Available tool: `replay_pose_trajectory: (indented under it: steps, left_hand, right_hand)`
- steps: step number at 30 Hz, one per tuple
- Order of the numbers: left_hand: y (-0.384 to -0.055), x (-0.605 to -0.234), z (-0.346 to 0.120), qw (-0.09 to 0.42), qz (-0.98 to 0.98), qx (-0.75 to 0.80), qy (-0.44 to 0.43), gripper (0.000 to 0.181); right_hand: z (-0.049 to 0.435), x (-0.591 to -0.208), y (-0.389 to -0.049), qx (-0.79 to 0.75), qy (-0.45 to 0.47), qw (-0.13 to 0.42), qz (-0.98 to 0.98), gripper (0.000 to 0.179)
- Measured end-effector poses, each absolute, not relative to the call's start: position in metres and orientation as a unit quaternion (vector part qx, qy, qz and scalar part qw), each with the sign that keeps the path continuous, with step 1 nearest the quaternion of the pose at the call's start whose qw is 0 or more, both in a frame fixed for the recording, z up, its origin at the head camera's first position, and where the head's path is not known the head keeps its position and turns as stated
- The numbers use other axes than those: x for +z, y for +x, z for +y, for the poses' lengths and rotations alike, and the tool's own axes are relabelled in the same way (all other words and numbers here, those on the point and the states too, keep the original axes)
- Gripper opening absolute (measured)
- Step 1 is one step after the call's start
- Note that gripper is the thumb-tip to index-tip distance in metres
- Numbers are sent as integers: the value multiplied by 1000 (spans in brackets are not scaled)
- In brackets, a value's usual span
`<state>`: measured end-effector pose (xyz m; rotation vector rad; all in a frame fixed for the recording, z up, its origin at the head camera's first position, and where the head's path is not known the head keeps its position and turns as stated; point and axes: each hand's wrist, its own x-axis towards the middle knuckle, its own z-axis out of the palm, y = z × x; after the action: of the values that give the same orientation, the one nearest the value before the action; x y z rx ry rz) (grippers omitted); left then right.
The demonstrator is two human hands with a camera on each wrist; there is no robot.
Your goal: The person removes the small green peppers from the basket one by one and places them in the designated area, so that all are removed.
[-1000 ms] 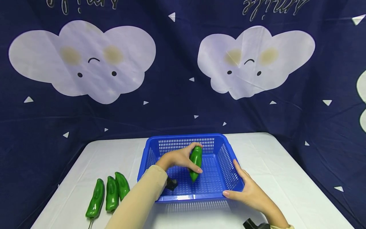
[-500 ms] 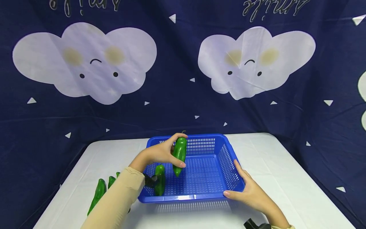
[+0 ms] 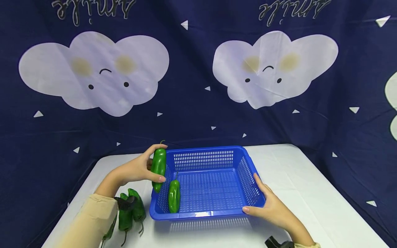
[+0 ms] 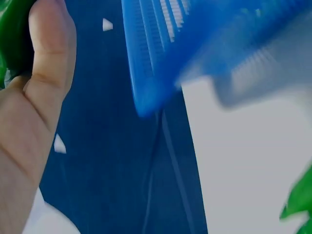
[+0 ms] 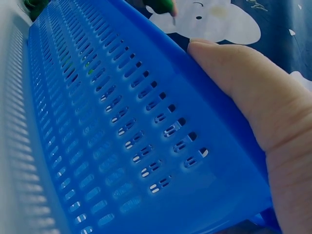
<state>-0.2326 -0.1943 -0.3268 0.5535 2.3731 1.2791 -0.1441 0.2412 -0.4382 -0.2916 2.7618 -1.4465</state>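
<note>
My left hand [image 3: 133, 169] grips a green chili pepper [image 3: 159, 164] between thumb and fingers, raised at the left rim of the blue plastic basket [image 3: 204, 214]. In the left wrist view, only part of this held pepper [image 4: 13, 36] shows beside the thumb. Another green pepper [image 3: 174, 197] lies inside the basket along its left wall. My right hand [image 3: 273, 210] holds the basket's near right corner, thumb on the front rim and fingers at the right side. The right wrist view shows the right thumb [image 5: 234, 68] against the perforated wall.
Several green peppers [image 3: 125, 220] lie on the white table [image 3: 291, 168] left of the basket, partly covered by my left sleeve [image 3: 93, 220] and the black wrist device. A dark blue curtain [image 3: 192, 103] with cloud prints hangs behind the table.
My left hand has carried its pepper leftward from over the basket's middle to its left rim. The pepper inside the basket has come into full view. My right hand stays put.
</note>
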Motion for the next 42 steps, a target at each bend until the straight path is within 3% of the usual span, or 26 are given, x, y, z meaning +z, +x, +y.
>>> replay_pose_trajectory:
  steps: [14,21,28,42]
  left_hand:
    - [-202,-349,-272,162,894,397,131,110]
    - [-194,-367,-279,136,938,289,135,111]
    - [-194,-383,-280,149,964,194,108,111]
    - [-186,-398,-267,128,976,149,94,109]
  right_hand:
    - [242,-438,-145,-470,-93,10,878,116]
    - [241,-436,-144,-474,-91,14,876,116]
    - [241,-435,-145,-471,-92,14,877,117]
    - [240,-434,-144,-469,-103,6,877,116]
